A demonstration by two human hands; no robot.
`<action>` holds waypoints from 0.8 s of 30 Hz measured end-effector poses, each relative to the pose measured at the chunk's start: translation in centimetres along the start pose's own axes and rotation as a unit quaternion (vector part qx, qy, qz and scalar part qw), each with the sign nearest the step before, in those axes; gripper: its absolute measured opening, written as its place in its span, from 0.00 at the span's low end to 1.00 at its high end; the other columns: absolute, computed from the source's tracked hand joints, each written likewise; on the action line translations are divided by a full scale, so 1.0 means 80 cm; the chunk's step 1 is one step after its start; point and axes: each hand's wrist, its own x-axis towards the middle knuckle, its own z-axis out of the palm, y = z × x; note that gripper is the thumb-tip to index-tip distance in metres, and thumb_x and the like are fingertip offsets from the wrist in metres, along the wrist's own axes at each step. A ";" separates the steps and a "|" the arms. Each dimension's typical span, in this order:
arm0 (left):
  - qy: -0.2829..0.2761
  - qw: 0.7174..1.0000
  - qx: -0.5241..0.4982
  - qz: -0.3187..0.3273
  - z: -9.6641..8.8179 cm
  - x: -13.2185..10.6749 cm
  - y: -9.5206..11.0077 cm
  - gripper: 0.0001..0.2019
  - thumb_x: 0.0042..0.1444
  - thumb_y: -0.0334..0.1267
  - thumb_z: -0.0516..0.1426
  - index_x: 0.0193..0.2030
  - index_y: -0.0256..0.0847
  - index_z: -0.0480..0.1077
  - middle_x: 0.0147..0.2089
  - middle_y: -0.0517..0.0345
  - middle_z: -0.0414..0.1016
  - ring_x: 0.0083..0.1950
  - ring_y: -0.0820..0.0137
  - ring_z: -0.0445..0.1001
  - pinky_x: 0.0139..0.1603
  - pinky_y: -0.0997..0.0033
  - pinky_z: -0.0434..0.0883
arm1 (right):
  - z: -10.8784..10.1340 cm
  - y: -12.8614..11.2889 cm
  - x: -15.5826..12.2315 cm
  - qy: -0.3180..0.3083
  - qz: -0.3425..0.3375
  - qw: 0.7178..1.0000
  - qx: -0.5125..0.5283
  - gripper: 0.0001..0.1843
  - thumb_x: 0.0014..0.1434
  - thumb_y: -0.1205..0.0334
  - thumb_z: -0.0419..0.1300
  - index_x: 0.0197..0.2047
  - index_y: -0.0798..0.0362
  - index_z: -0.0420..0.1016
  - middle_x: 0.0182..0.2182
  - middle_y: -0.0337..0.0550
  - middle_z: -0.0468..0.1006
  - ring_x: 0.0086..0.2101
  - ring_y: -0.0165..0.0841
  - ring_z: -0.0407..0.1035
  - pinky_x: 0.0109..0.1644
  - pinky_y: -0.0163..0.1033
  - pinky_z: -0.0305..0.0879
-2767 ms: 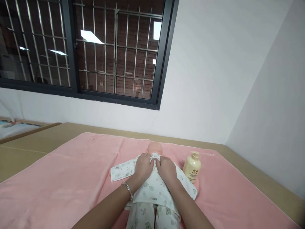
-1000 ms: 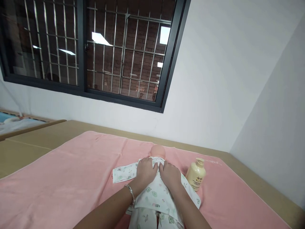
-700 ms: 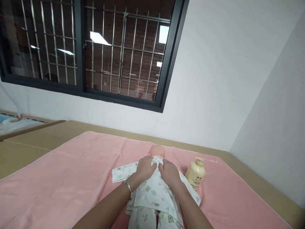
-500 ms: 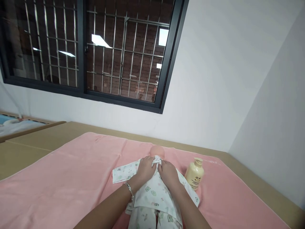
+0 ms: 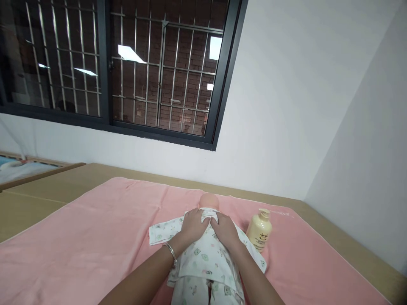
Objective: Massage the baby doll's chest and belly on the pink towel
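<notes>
A baby doll (image 5: 207, 199) lies on its back on a pink towel (image 5: 95, 237), head away from me, dressed in a white printed garment (image 5: 206, 262). Both my hands rest on the doll's chest near the collar. My left hand (image 5: 193, 224), with a silver bracelet on the wrist, pinches the left edge of the garment's front. My right hand (image 5: 225, 230) presses the right edge, fingers curled on the cloth. One sleeve (image 5: 162, 231) lies spread out to the left.
A cream pump bottle (image 5: 260, 231) stands upright on the towel just right of the doll. The towel covers a tan surface (image 5: 47, 186) that meets a white wall under a barred window (image 5: 127, 67). A second wall closes in on the right.
My hands stay on the doll's chest with only slight finger shifts at the collar. The view has wobbled a little; the doll and the bottle have not moved.
</notes>
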 end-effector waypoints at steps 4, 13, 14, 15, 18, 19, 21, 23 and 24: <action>0.024 1.000 0.018 0.008 0.001 -0.002 0.000 0.15 0.63 0.46 0.49 0.43 0.42 0.73 0.46 0.50 0.78 0.50 0.60 0.73 0.52 0.62 0.64 | -0.001 -0.011 -0.007 0.013 0.042 0.999 -0.026 0.17 0.64 0.57 0.49 0.42 0.53 0.77 0.42 0.50 0.80 0.42 0.38 0.73 0.42 0.36 0.60; 0.058 0.997 0.043 -0.029 0.003 -0.010 0.007 0.15 0.62 0.45 0.48 0.41 0.39 0.72 0.44 0.47 0.78 0.49 0.57 0.73 0.52 0.59 0.62 | 0.007 -0.012 -0.009 0.031 0.089 0.995 -0.039 0.20 0.64 0.55 0.48 0.44 0.55 0.77 0.43 0.55 0.80 0.44 0.42 0.72 0.45 0.40 0.60; 0.045 0.998 0.037 -0.029 0.003 -0.009 0.006 0.17 0.62 0.46 0.48 0.43 0.39 0.72 0.44 0.47 0.78 0.50 0.57 0.73 0.54 0.58 0.61 | 0.009 -0.008 -0.006 0.031 0.070 0.997 -0.031 0.19 0.64 0.57 0.47 0.45 0.55 0.77 0.45 0.54 0.79 0.46 0.41 0.71 0.47 0.40 0.60; 0.032 0.999 0.029 -0.026 0.003 -0.007 0.005 0.17 0.62 0.47 0.48 0.44 0.39 0.72 0.46 0.47 0.78 0.51 0.57 0.73 0.56 0.57 0.60 | 0.011 -0.003 -0.003 0.032 0.051 0.998 -0.025 0.19 0.63 0.58 0.47 0.46 0.55 0.76 0.47 0.54 0.78 0.48 0.41 0.70 0.50 0.39 0.58; 0.006 1.000 0.007 -0.012 0.004 -0.001 -0.002 0.19 0.62 0.48 0.48 0.50 0.41 0.72 0.50 0.49 0.78 0.55 0.59 0.71 0.60 0.58 0.58 | 0.016 0.007 0.003 0.027 0.012 0.999 -0.014 0.19 0.63 0.60 0.47 0.48 0.57 0.76 0.48 0.53 0.78 0.48 0.40 0.69 0.52 0.39 0.56; 0.005 1.000 0.001 -0.008 0.005 0.001 -0.004 0.19 0.62 0.48 0.48 0.51 0.41 0.71 0.51 0.49 0.77 0.56 0.59 0.71 0.60 0.58 0.58 | 0.017 0.008 0.004 0.027 0.002 1.000 -0.010 0.19 0.63 0.61 0.47 0.48 0.57 0.76 0.47 0.53 0.78 0.47 0.39 0.69 0.51 0.38 0.56; 0.005 1.000 -0.017 0.011 0.008 0.003 -0.009 0.17 0.62 0.46 0.49 0.51 0.42 0.71 0.51 0.51 0.77 0.56 0.60 0.71 0.59 0.59 0.60 | 0.015 0.009 0.004 0.029 -0.025 0.999 0.004 0.18 0.62 0.63 0.47 0.49 0.55 0.75 0.47 0.50 0.78 0.47 0.37 0.70 0.50 0.36 0.56; 0.009 0.998 -0.050 0.048 0.010 0.005 -0.013 0.14 0.62 0.42 0.49 0.49 0.43 0.72 0.49 0.52 0.77 0.53 0.62 0.72 0.56 0.62 0.63 | 0.011 0.007 0.002 0.030 -0.043 0.998 0.018 0.18 0.61 0.66 0.48 0.47 0.53 0.76 0.45 0.46 0.79 0.45 0.35 0.70 0.47 0.34 0.57; 0.016 0.996 -0.066 0.065 0.012 0.005 -0.014 0.13 0.62 0.41 0.49 0.47 0.43 0.72 0.48 0.52 0.77 0.51 0.63 0.72 0.53 0.64 0.64 | 0.009 0.004 0.001 0.031 -0.042 0.998 0.021 0.18 0.61 0.66 0.48 0.46 0.51 0.77 0.44 0.44 0.80 0.44 0.34 0.71 0.45 0.33 0.57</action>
